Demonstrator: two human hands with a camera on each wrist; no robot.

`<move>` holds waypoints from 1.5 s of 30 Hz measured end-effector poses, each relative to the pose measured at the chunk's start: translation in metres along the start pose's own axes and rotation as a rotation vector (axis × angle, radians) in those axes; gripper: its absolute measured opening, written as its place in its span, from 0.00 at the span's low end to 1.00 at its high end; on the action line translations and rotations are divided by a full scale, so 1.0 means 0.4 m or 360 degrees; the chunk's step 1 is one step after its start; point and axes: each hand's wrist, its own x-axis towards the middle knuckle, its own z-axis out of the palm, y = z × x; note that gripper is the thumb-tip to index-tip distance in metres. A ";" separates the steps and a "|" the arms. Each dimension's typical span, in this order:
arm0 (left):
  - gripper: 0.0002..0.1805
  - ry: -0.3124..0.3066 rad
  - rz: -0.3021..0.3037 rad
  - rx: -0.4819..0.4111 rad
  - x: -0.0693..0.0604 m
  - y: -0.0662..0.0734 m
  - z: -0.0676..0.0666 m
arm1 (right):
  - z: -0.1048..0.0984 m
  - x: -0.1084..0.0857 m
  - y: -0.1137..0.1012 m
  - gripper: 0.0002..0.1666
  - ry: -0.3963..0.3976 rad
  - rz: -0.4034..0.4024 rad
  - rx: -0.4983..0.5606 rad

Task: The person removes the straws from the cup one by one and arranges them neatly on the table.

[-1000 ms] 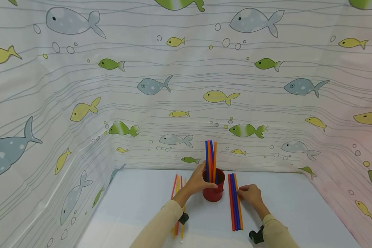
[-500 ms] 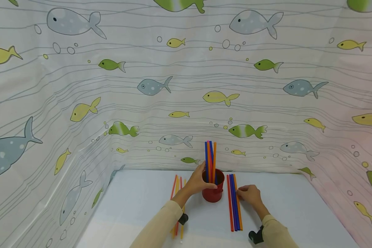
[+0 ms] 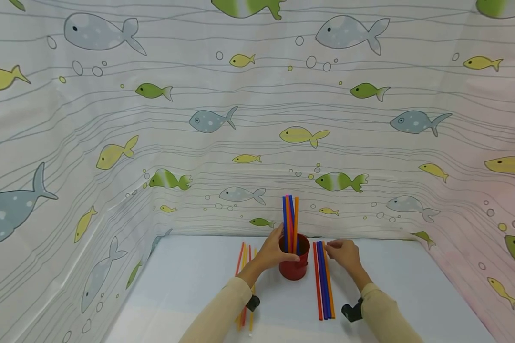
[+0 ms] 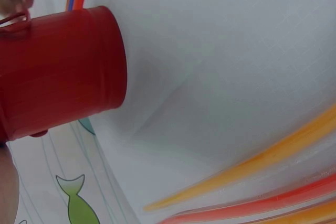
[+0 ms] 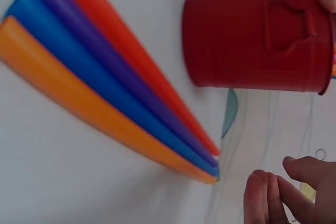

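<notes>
A red metal bucket (image 3: 293, 272) with a small side handle stands upright on the white table, several blue, orange and pink straws (image 3: 296, 219) upright in it. My left hand (image 3: 271, 252) grips its rim from the left, the thumb along the near edge. Right of the bucket lies a row of straws (image 5: 126, 61), red, purple, blue and orange, side by side. Close to the far end of the orange straw (image 3: 328, 281) is my right hand (image 3: 346, 253), fingers bent. In the right wrist view its thumb and fingertips are apart, with nothing between them.
Thinner red and yellow straws (image 3: 240, 259) lie to the left, partly hidden under my left forearm. A fish-print sheet (image 3: 257, 143) surrounds the white table (image 3: 189, 276) at the back and sides. Each wrist carries a dark camera mount (image 3: 353, 310).
My right hand has moved away from me along the orange straw, from its upper part to near its far end. The left hand still grips the bucket; the straws lie as before.
</notes>
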 end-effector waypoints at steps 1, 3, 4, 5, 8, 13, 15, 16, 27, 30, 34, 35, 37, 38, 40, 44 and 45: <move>0.66 -0.0001 0.0004 -0.0005 0.000 0.000 0.000 | -0.003 0.002 -0.010 0.17 0.0008 -0.0030 0.0010; 0.66 -0.0009 0.0007 -0.0016 0.001 0.001 0.000 | -0.008 0.005 -0.032 0.17 0.0027 -0.0086 0.0020; 0.66 -0.0011 0.0004 -0.0015 0.001 0.002 0.000 | -0.010 0.007 -0.042 0.16 0.0038 -0.0115 0.0022; 0.66 -0.0010 0.0005 -0.0018 0.002 0.002 0.000 | -0.012 0.008 -0.053 0.16 0.0041 -0.0146 0.0021; 0.65 -0.0001 0.0004 -0.0027 0.003 0.005 -0.001 | -0.015 0.012 -0.084 0.16 0.0052 -0.0224 0.0018; 0.64 0.0002 0.0017 -0.0031 0.004 0.004 0.001 | -0.008 0.020 -0.127 0.17 0.0068 -0.0322 -0.0004; 0.64 -0.0002 0.0021 -0.0038 0.004 0.003 0.002 | -0.003 0.022 -0.140 0.17 0.0073 -0.0336 -0.0002; 0.65 -0.0005 0.0021 -0.0048 0.004 0.003 0.002 | 0.000 0.022 -0.145 0.18 0.0074 -0.0345 0.0000; 0.65 -0.0011 0.0038 -0.0054 0.007 0.000 0.000 | 0.033 0.022 -0.208 0.15 0.0083 -0.0402 0.0065; 0.64 -0.0009 0.0050 -0.0075 0.005 0.000 -0.002 | 0.046 0.017 -0.220 0.16 0.0066 -0.0390 0.0074; 0.64 -0.0013 0.0057 -0.0106 0.002 0.001 0.000 | 0.062 0.014 -0.232 0.18 0.0085 -0.0367 0.0066; 0.64 -0.0016 0.0053 -0.0111 0.001 0.001 0.000 | 0.066 0.014 -0.234 0.17 0.0087 -0.0364 0.0062; 0.64 -0.0013 0.0051 -0.0113 0.000 0.001 0.000 | 0.074 0.016 -0.237 0.17 0.0093 -0.0365 0.0073; 0.64 -0.0013 0.0051 -0.0111 0.000 0.001 0.001 | 0.077 0.018 -0.237 0.16 0.0096 -0.0369 0.0079; 0.64 -0.0015 0.0047 -0.0114 0.001 0.001 0.000 | 0.084 0.023 -0.237 0.16 0.0101 -0.0365 0.0091; 0.63 -0.0013 0.0065 -0.0118 0.002 0.001 0.002 | 0.095 0.029 -0.237 0.16 0.0098 -0.0357 0.0114; 0.63 -0.0013 0.0062 -0.0119 0.002 0.001 0.002 | 0.097 0.029 -0.237 0.16 0.0093 -0.0355 0.0114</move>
